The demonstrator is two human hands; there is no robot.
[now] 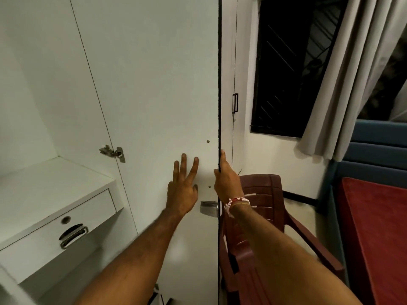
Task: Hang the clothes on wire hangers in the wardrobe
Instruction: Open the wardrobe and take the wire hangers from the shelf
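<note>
Resting the left hand [181,190] flat on the inner face of the tall white wardrobe door [154,95], fingers [184,164] straight and spread. Gripping its upright dark edge, just rightward, with the right hand [226,183], fingers curled round it. No clothes or wire hangers in view.

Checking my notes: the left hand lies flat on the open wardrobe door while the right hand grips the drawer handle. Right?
Not quite. The head view shows the right hand gripping the edge of the wardrobe door, not the drawer handle; the left hand does lie flat on the door.
</note>
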